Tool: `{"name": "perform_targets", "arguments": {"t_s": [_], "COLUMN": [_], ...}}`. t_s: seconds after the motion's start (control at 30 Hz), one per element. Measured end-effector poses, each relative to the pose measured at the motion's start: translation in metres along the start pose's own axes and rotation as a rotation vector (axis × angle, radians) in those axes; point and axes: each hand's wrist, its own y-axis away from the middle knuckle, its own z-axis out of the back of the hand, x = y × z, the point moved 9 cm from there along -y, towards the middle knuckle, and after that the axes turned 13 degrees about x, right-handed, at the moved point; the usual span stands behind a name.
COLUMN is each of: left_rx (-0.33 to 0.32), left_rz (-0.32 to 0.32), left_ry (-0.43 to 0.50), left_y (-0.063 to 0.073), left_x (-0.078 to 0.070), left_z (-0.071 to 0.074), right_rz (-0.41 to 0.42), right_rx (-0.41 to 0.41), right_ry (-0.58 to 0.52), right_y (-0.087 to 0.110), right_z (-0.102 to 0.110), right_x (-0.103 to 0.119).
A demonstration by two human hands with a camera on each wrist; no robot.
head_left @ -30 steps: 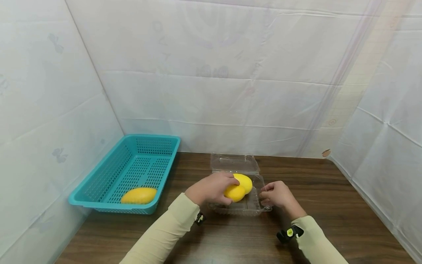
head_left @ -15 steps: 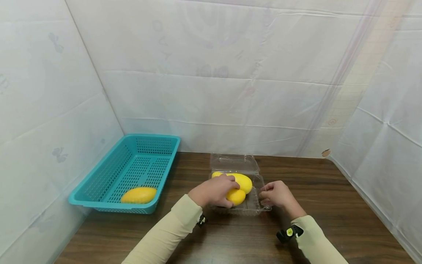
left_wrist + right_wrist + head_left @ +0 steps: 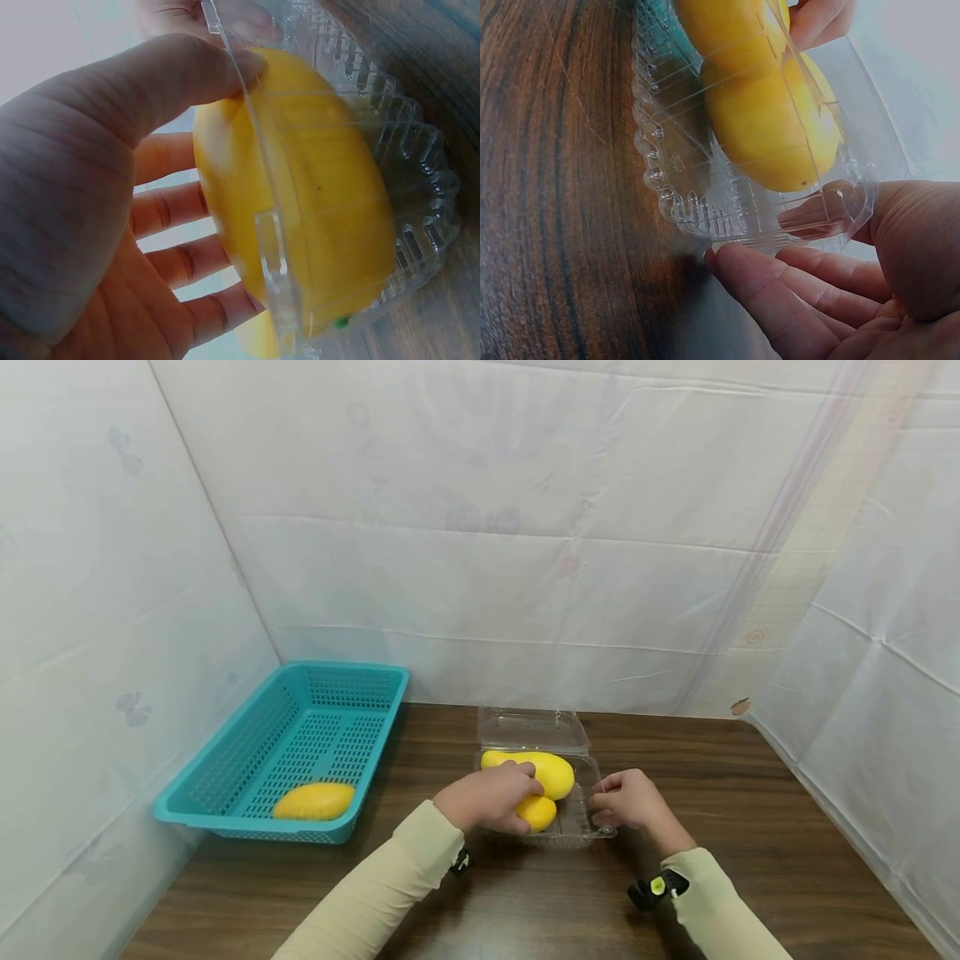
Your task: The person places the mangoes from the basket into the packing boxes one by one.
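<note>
Since the earlier frame, the near mango (image 3: pixel 537 815) has been shifted toward the near wall of the clear container (image 3: pixel 582 814), and more of the far mango (image 3: pixel 552 774) is exposed just beyond it. Inside the container, the near mango is grasped between the thumb and fingers of the left hand (image 3: pixel 491 795). The container's right rim is pinched by the right hand (image 3: pixel 628 799). The lid (image 3: pixel 532 729) is laid back on the far side. At left, a third mango (image 3: pixel 313 802) is seen in the near end of a teal basket (image 3: pixel 251 828).

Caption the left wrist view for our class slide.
The left hand holds a yellow fruit in an open clear plastic container.
</note>
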Motion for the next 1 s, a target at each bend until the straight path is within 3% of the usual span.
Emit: {"name": "perform_targets", "arguments": {"t_s": [0.43, 1.0], "left_rx": [0.072, 0.039], "left_rz": [0.035, 0.089], "left_ry": [0.010, -0.002], "left_y": [-0.0038, 0.0011], "left_x": [-0.0030, -0.0005], "left_z": [-0.0038, -0.0029], "right_rz": [-0.011, -0.013], "right_rx": [0.004, 0.009], "right_ry": [-0.006, -0.012], "right_y": [-0.0011, 0.0008], "right_z": [-0.0020, -0.0024], "right_x": [0.0000, 0.0012]}}
